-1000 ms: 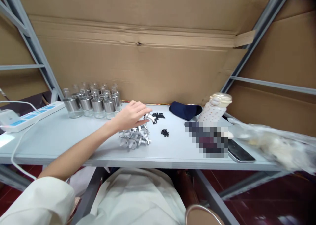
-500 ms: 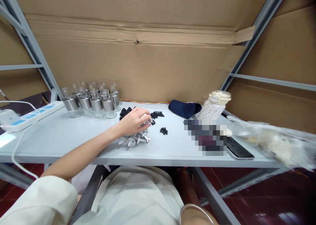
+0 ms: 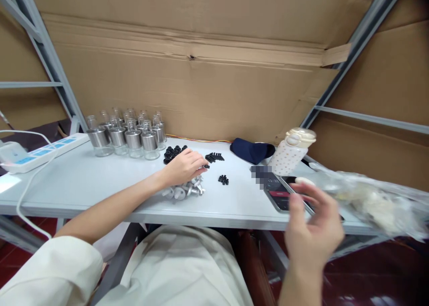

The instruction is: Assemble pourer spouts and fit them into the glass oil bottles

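Note:
My left hand [image 3: 183, 166] is closed at the middle of the table, its thumb and fingertips pinching a small black part [image 3: 207, 166]. Silvery pour spouts or stoppers [image 3: 182, 191] lie in a pile just below this hand. Behind it are round black caps [image 3: 172, 152], and thin black pieces [image 3: 214, 157] lie to its right. A small cluster of tiny black parts [image 3: 223, 180] sits farther right. My right hand [image 3: 313, 225], a bit blurred, hovers at the table's front edge near the phones with fingers apart and nothing in it.
Glass bottles with metal sleeves [image 3: 134, 142] stand at the back left beside a white power strip [image 3: 47, 153]. To the right are a lit phone [image 3: 279, 194], a navy cloth item [image 3: 251, 150], a dotted drinking bottle [image 3: 291, 154] and a clear plastic bag [image 3: 378, 207].
My right hand has come into view at the lower right, over the phones. The left hand stays nearly in place, still pinching the small black part. A phone screen now shows lit.

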Motion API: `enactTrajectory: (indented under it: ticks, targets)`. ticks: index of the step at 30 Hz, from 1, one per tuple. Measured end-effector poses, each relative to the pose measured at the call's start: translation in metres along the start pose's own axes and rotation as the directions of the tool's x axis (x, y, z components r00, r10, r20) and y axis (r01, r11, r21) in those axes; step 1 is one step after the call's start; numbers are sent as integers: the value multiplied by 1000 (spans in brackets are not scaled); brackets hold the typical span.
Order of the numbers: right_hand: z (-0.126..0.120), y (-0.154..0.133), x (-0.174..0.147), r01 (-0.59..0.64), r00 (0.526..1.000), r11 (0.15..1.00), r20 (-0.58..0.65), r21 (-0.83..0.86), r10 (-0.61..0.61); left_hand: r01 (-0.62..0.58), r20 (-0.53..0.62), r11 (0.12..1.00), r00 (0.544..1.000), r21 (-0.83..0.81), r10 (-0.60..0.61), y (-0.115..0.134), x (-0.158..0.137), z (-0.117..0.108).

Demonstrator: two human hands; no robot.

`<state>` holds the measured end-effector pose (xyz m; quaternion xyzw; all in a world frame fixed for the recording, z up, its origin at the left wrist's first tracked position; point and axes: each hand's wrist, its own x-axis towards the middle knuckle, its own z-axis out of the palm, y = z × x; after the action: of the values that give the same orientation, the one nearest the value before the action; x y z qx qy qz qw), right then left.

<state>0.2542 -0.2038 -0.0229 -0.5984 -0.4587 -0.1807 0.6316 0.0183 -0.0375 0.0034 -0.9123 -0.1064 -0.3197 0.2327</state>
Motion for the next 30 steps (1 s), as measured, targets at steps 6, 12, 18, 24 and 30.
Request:
enactTrajectory:
  ticks: [6, 12, 18, 24, 30]
  targets:
    - [-37, 92, 25, -324, 876, 661, 49, -677, 479, 101, 49, 995, 994, -20, -100, -1, -2, 7]
    - [-53, 106, 37, -204, 903, 638, 108, -743, 415, 131, 28, 974, 991, -184, -128, 4, -3, 10]
    - [-70, 130, 52, -229, 822, 671, 228, -705, 521, 259, 116, 912, 965, -317, -234, -1, -10, 21]
    - [-69, 137, 62, -270, 772, 766, 344, -584, 535, 201, 121, 936, 977, -289, -173, -2, -9, 19]
    - [-68, 131, 81, -298, 738, 719, 326, -628, 591, 132, 64, 964, 991, -231, -120, 4, -3, 11]
